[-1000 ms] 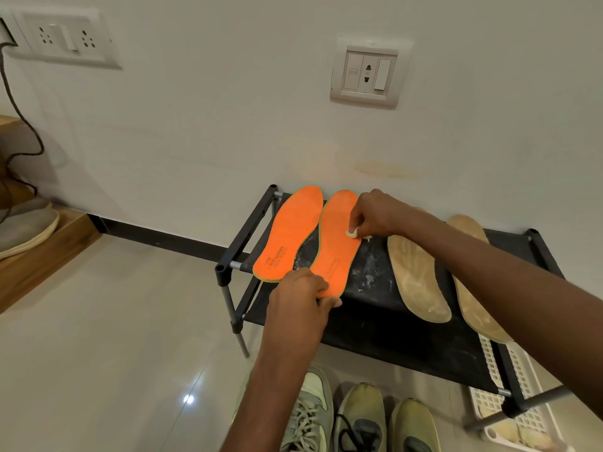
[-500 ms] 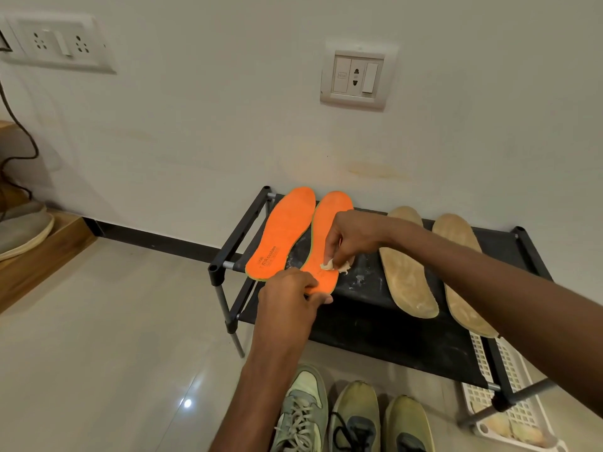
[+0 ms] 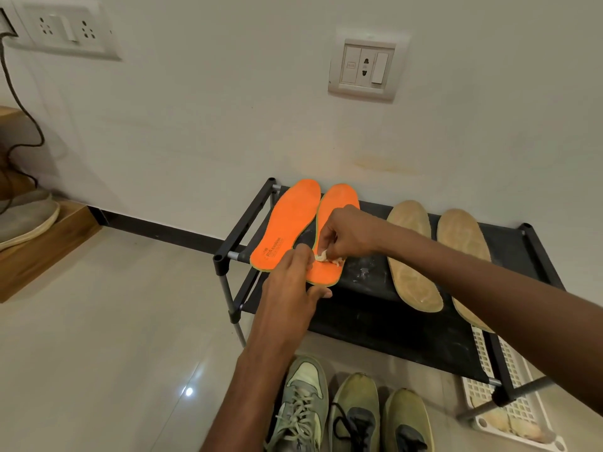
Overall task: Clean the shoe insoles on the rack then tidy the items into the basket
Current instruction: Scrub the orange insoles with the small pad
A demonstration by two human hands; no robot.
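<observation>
Pinching a small pale wad, which may be cloth or tissue, the right hand is pressed down on the heel half of one orange insole. The heel end of that insole is gripped between the thumb and fingers of the left hand, just below the right hand. A second orange insole is laid touching the first, to the left of both hands, with printed lettering near its heel. Both are carried on the black top shelf of the shoe rack. To the right of the right forearm, two tan insoles are laid side by side on the same shelf. A white basket is seen on the floor under the rack's right end, beneath the right arm. Three shoes are lined up on the floor beside the left forearm.
</observation>
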